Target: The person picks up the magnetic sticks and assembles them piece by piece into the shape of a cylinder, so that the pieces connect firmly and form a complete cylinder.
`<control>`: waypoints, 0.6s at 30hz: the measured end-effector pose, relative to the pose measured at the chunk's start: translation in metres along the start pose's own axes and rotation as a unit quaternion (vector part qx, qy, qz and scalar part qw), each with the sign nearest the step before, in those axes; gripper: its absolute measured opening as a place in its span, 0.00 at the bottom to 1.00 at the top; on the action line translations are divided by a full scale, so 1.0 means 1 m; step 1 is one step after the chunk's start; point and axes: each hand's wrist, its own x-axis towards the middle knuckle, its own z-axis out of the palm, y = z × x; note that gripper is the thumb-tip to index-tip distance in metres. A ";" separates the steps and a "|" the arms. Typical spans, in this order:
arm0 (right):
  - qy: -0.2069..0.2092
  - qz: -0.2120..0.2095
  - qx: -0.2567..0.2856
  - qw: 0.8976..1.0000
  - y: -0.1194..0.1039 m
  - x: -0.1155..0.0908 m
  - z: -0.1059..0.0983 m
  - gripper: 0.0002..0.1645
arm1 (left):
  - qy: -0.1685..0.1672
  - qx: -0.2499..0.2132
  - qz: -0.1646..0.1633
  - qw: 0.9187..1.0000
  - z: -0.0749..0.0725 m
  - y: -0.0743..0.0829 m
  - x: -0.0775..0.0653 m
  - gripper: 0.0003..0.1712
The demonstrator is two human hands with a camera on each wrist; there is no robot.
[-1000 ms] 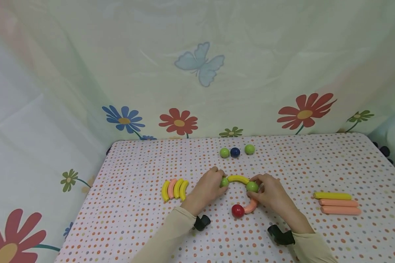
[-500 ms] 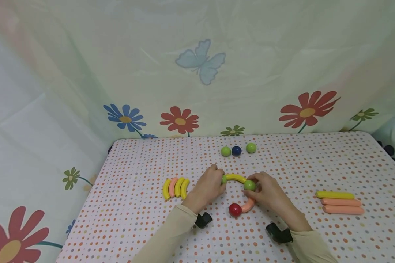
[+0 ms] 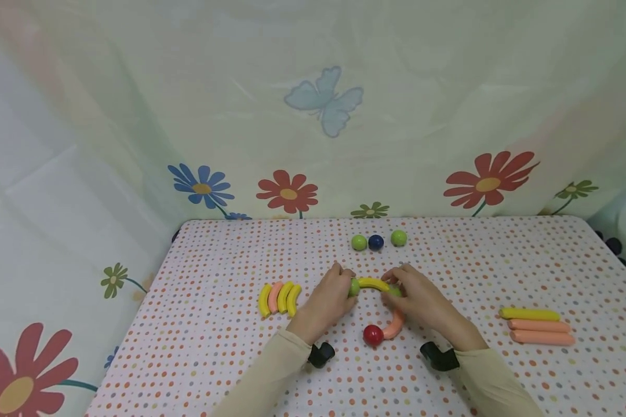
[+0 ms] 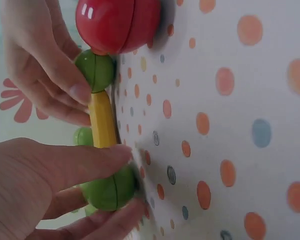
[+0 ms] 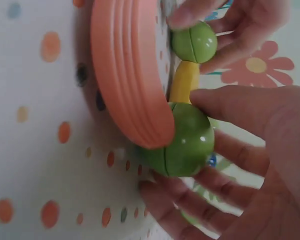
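In the head view, a curved yellow rod (image 3: 373, 283) joins two green balls. My left hand (image 3: 324, 302) holds the left green ball (image 3: 354, 287) between thumb and fingers. My right hand (image 3: 418, 296) holds the right green ball (image 5: 190, 140), its thumb near the yellow rod in the right wrist view. From that ball a curved salmon-pink rod (image 3: 395, 324) runs toward me and ends at a red ball (image 3: 372, 335). In the left wrist view, the held green ball (image 4: 110, 189) sits between my left thumb and fingers, partly covered.
Several curved yellow and pink rods (image 3: 282, 299) lie side by side on the left. Straight rods, one yellow (image 3: 529, 313) and two pink (image 3: 541, 331), lie at right. Farther back are two green balls (image 3: 359, 242) and a dark blue ball (image 3: 376, 242) on the dotted tablecloth (image 3: 214, 370).
The joined balls and rods have shifted slightly left. My right fingers have moved over the right green ball and now cover more of it. My left hand keeps its hold.
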 end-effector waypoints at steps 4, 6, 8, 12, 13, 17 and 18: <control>-0.012 -0.026 -0.001 1.000 -0.002 0.010 0.004 0.14 | 0.036 -0.005 -0.032 0.999 -0.003 -0.006 -0.015 0.31; -0.015 -0.029 -0.008 0.999 -0.001 0.013 0.006 0.13 | 0.070 0.015 -0.050 0.996 -0.006 -0.010 -0.023 0.30; -0.014 -0.029 -0.016 0.999 0.000 0.015 0.008 0.13 | 0.108 0.048 -0.065 0.991 -0.009 -0.015 -0.032 0.27; -0.010 -0.019 -0.023 1.000 0.001 0.016 0.009 0.13 | 0.158 0.088 -0.087 0.980 -0.016 -0.026 -0.047 0.21; -0.010 -0.017 -0.023 1.000 0.001 0.016 0.010 0.13 | 0.164 0.087 -0.090 0.978 -0.017 -0.028 -0.051 0.20; -0.005 -0.011 -0.019 1.000 0.000 0.017 0.011 0.14 | 0.154 0.065 -0.101 0.981 -0.017 -0.039 -0.062 0.16; -0.004 -0.009 -0.018 1.000 0.000 0.017 0.011 0.13 | 0.151 0.054 -0.102 0.982 -0.017 -0.041 -0.063 0.16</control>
